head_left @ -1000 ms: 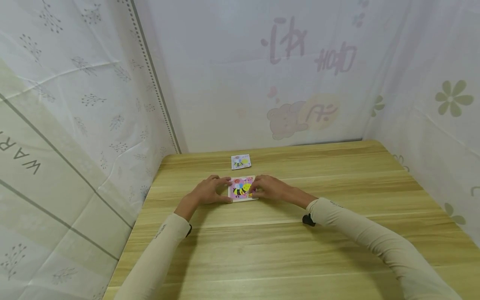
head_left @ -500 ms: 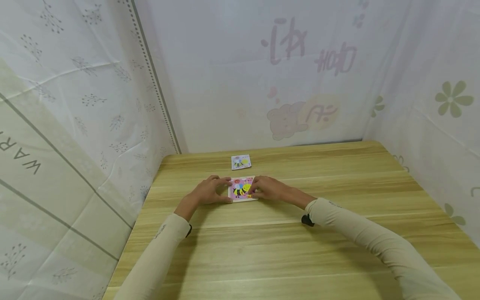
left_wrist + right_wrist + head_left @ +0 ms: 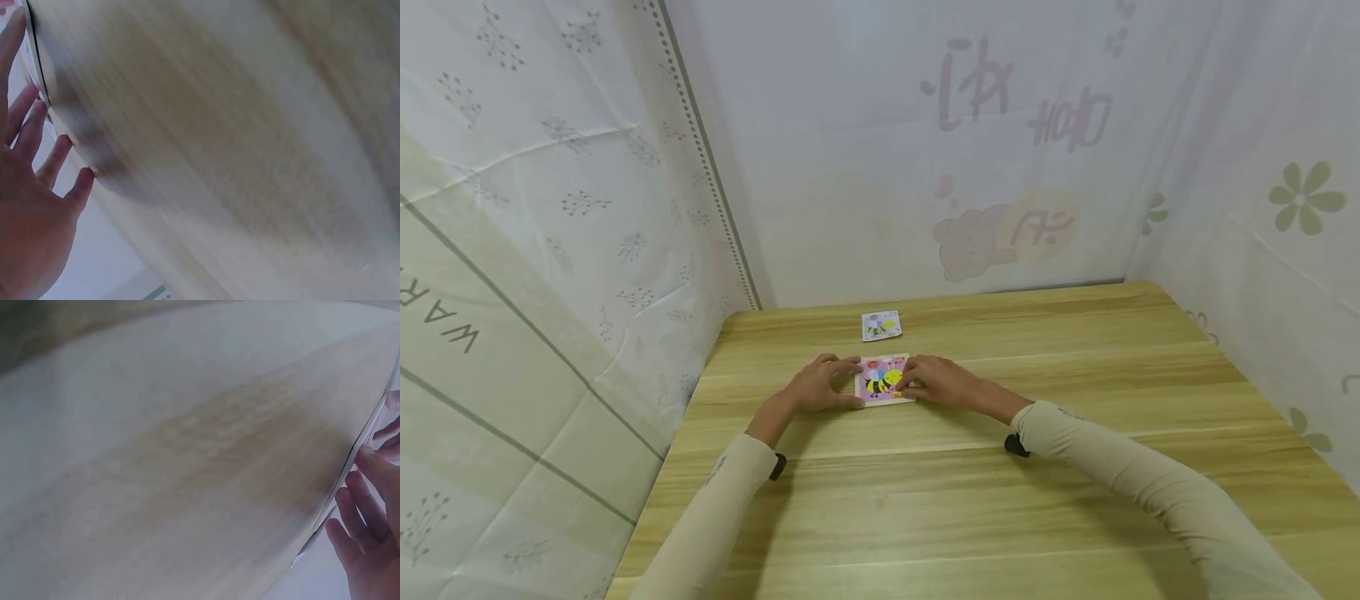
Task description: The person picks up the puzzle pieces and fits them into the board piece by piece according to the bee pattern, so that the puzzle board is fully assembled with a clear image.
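Note:
A flat board with a bee picture (image 3: 880, 381) and a white border lies on the wooden table between both hands in the head view. My left hand (image 3: 820, 383) spans its left side, thumb at the near corner and fingertips at the far one. Those fingers look straight and spread in the left wrist view, their tips along the edge (image 3: 28, 187). Over the right side, my right hand (image 3: 943, 381) has curled fingers, thumb and forefinger together on the picture's lower right. Its hand (image 3: 375, 500) at the board's edge (image 3: 344, 478) covers whatever lies under the fingertips.
Behind the board lies a smaller white card (image 3: 881, 326) with a similar bee picture. The wooden table (image 3: 880, 508) ends against a printed cloth (image 3: 850, 167) at the back; cloth also hangs at left and right. A dark band (image 3: 1017, 446) shows under the right sleeve.
Both hands stay at the board. The right fingertips shift slightly over its lower right part, and the left forearm turns a little. The rear card has not moved.

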Tool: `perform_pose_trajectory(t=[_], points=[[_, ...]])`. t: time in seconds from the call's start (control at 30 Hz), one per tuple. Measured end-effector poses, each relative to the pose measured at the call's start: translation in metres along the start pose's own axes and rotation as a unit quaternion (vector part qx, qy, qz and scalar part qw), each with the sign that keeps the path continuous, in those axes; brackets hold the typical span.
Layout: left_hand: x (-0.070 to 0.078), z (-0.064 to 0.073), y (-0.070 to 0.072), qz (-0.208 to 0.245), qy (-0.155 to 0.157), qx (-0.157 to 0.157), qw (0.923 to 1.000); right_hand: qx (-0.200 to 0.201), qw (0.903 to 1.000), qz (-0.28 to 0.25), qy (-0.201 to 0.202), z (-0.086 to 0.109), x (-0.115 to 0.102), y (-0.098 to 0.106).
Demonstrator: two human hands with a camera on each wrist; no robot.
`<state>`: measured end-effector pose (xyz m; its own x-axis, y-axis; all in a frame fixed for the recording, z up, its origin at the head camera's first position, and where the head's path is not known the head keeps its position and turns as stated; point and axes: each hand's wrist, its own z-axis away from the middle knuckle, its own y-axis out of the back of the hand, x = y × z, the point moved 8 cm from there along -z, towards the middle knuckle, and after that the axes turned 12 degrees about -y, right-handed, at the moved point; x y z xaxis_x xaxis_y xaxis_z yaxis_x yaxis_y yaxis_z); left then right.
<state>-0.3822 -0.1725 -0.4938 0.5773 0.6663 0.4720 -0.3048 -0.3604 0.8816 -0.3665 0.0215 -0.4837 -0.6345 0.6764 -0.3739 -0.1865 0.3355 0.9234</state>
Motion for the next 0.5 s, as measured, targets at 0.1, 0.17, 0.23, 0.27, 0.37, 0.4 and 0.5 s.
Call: perform_pose_trajectory(t=[0.1,0.17,0.23,0.27,0.37,0.4,0.5], points=[[0.0000,0.0007,-0.0006,0.014,0.004,0.005,0.9999,0.003,1.0000,0.006,0.000,0.0006,0.0001,-0.0007],[-0.0008,0.0009,-0.0017,0.022,0.008,0.006,0.9997,0.003,0.9999,0.010,-0.002,0.0011,0.0001,-0.0013],[-0.0022,0.0013,-0.0030,0.026,0.012,0.007,0.9996,0.001,0.9999,0.012,-0.004,0.0014,0.0001,-0.0022],[-0.0026,0.0016,-0.0036,0.027,0.012,0.008,0.9995,0.000,0.9999,0.011,-0.005,0.0016,0.0001,-0.0027],[-0.0038,0.0018,-0.0041,0.033,0.012,0.013,0.9993,0.002,0.9999,0.009,-0.008,0.0022,0.0001,-0.0033],[-0.0035,0.0017,-0.0038,0.037,0.010,0.015,0.9992,0.004,0.9999,0.009,-0.009,0.0027,0.0003,-0.0033],[-0.0011,0.0002,-0.0016,0.051,0.004,0.022,0.9985,0.035,0.9993,0.002,-0.015,0.0064,0.0017,0.0019]])
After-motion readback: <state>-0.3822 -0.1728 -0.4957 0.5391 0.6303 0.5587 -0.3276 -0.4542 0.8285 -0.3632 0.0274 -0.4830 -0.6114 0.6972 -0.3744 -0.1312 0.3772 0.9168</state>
